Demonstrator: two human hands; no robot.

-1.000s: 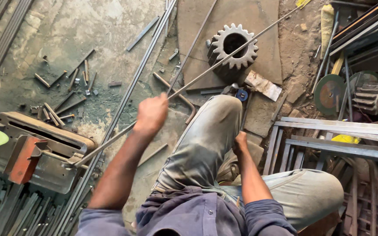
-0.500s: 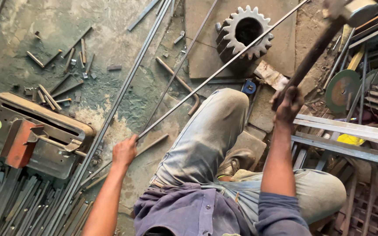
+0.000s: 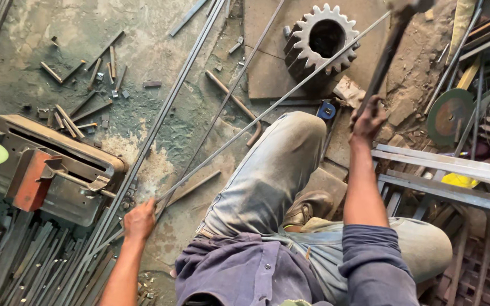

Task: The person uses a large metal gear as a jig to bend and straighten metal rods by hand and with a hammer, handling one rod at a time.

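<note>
— Two hands, two jobs. Where's your left hand [image 3: 140, 220]?

— Low on the floor [image 3: 143, 51], clenched round the near end of the rod [image 3: 267, 109]. From that grip the rod runs away up and to the right, a long straight diagonal, past your raised knee [image 3: 290, 141] and across the top of the gear [image 3: 321, 42] lying on the steel plate [image 3: 267, 68].

— So its long axis points from your left hand toward the far right corner of the floor?

— Yes. Your left hand has the near end; the far end lies well apart, beyond the gear. Your left arm is stretched down and forward, wrist low, close beside the bundle of long bars [image 3: 160, 122] on the floor.

— And your right hand [image 3: 368, 119]?

— Lifted, fist shut on the hammer [image 3: 389, 48] handle. The handle slants up and away to the top edge; the head is mostly cut off there. Your forearm stands nearly upright, elbow bent above your right thigh.

— Which hand is nearer the gear?

— Your right, by far. The hammer hangs just right of the gear, over the stretch of rod that crosses it. I can't tell whether the rod touches the gear's teeth or passes just above.
</note>
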